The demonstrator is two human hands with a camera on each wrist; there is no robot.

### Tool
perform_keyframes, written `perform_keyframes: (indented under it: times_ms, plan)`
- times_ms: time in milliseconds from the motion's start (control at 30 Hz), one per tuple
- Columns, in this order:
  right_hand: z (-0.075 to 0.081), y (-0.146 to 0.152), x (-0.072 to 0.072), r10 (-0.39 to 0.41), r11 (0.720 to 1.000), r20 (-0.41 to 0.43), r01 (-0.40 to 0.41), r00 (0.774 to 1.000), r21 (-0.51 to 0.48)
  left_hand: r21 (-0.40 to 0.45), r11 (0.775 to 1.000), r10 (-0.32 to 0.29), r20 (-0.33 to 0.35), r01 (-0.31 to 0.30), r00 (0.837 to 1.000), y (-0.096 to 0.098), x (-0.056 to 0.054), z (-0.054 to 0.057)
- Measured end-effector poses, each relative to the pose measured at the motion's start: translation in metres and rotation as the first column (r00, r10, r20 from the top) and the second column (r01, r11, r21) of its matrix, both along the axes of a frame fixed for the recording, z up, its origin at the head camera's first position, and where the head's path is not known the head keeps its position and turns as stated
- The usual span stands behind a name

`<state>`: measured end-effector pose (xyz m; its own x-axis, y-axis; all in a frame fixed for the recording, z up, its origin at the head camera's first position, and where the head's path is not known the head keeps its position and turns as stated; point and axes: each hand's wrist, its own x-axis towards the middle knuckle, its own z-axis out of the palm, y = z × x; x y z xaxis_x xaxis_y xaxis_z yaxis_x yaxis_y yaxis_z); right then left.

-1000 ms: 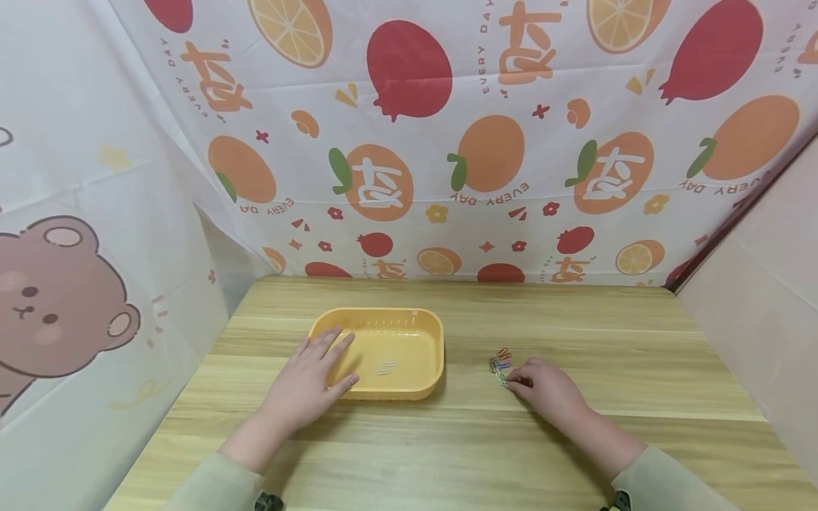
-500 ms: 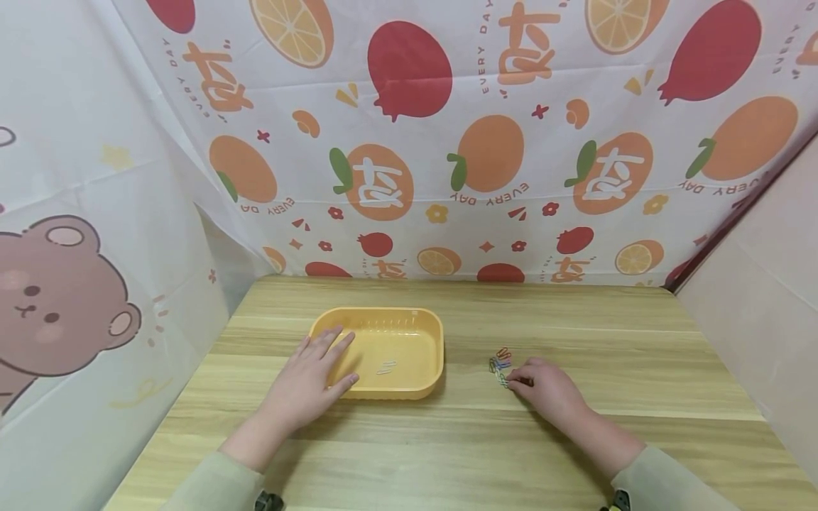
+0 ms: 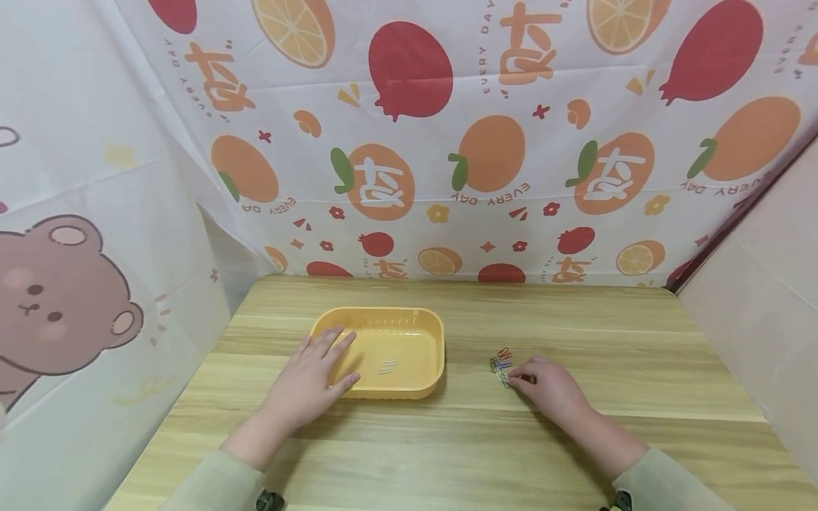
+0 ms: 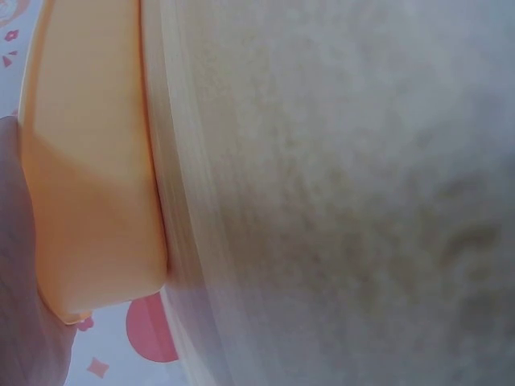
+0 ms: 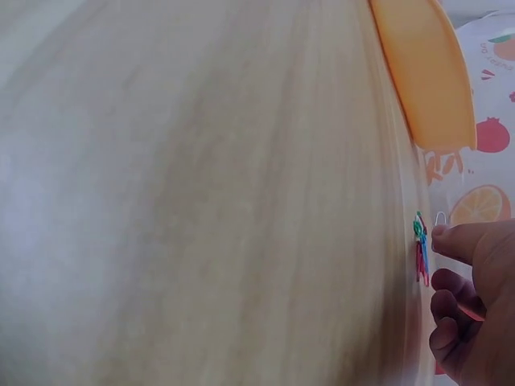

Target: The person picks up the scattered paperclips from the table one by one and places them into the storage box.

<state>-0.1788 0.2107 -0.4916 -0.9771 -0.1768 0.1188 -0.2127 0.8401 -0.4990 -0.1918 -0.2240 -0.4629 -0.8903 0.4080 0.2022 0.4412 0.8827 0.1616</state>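
Observation:
My right hand (image 3: pixel 554 389) is low beside a small pile of coloured paper clips (image 3: pixel 502 365) on the table. Its thumb and finger pinch a white paper clip (image 5: pixel 440 218), which sticks up past the thumb tip in the right wrist view. Red, blue and green clips (image 5: pixel 421 249) lie just beside those fingertips. My left hand (image 3: pixel 308 381) rests with spread, straight fingers over the left side of a yellow tray (image 3: pixel 412 392). On the tray's floor lie a few pale paper clips (image 3: pixel 387 367).
The wooden table (image 3: pixel 409 454) ends at the back against a fruit-printed cloth (image 3: pixel 447 156). At the left hangs a white cloth with a printed bear (image 3: pixel 64 298); a pale panel (image 3: pixel 760 305) stands at the right. The tray is left of the clip pile.
My right hand has shifted only very slightly at the edge of the clip pile. The left hand and the tray stay as they were.

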Motion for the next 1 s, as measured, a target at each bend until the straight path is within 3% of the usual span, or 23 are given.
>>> perform_keyframes:
  times_ms: [600, 1000]
  plan:
    - [0.008, 0.001, -0.004, -0.029, 0.998, 0.029, 0.031, 0.999, -0.055, 0.013, 1.000, -0.002, -0.004, 0.002, 1.000, -0.001, 0.001, 0.000]
    - [0.018, -0.016, -0.012, -0.034, 0.992, 0.054, 0.041, 0.998, -0.123, 0.012, 1.000, -0.003, -0.010, 0.004, 1.000, 0.000, 0.001, 0.002]
